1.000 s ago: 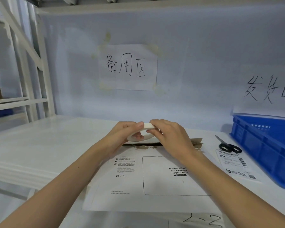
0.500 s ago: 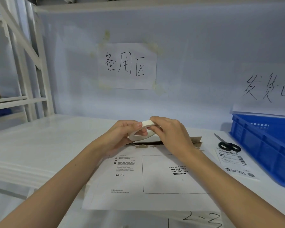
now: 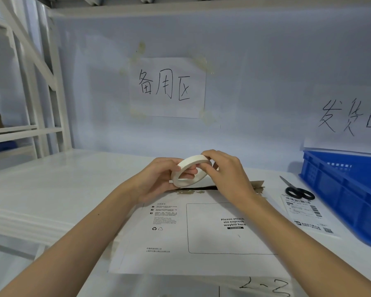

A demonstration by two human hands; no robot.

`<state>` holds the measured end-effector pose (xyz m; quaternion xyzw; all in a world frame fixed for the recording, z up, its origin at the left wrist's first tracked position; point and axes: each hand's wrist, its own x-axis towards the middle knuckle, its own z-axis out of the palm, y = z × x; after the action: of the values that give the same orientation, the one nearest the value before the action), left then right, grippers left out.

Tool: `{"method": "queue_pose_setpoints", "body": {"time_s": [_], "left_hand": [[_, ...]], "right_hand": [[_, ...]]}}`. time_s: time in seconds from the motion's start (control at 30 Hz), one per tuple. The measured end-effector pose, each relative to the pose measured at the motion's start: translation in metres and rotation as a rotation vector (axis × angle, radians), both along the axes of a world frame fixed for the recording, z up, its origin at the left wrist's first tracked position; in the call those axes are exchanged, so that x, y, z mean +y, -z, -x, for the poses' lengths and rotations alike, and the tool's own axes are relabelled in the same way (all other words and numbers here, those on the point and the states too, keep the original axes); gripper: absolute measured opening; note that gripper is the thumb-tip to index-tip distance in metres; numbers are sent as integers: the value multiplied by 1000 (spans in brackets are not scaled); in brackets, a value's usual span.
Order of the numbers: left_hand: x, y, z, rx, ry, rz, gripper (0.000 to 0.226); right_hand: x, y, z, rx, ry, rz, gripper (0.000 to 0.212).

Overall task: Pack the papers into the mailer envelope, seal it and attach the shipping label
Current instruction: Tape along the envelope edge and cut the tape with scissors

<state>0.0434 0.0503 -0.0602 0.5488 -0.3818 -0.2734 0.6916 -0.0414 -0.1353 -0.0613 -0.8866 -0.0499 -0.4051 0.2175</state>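
Both hands hold a roll of white tape (image 3: 190,172) above the far end of the mailer envelope (image 3: 193,236): the left hand (image 3: 159,179) grips its left rim with thumb on top and a finger through the core, and the right hand (image 3: 227,174) pinches its far right rim with curled fingers. Compared with a second ago, the roll sits slightly higher and is tilted more toward the camera, so its open centre now shows. The envelope lies flat toward the near edge of the white shelf surface (image 3: 73,185), printed side up; its far opening is a dark slit with torn brown edging, partly hidden behind the right wrist, and I cannot tell whether papers are inside. The shipping label (image 3: 306,213) lies just right of the envelope, with black-handled scissors (image 3: 298,191) touching its far end. At the right edge stands a blue plastic crate (image 3: 349,194), cut off by the frame, its contents not visible.
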Motion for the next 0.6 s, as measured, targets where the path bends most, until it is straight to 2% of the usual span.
{"method": "queue_pose_setpoints", "body": {"time_s": [0.3, 0.43, 0.6], "left_hand": [[-1, 0, -1, 28, -13, 12, 36], [-1, 1, 0, 12, -23, -17, 18], [0, 1, -7, -30, -106, -5, 14]], "right_hand": [[-5, 3, -1, 174, -2, -188, 17], [-3, 4, 0, 171, 1, -203, 17], [3, 1, 4, 78, -2, -161, 15]]}}
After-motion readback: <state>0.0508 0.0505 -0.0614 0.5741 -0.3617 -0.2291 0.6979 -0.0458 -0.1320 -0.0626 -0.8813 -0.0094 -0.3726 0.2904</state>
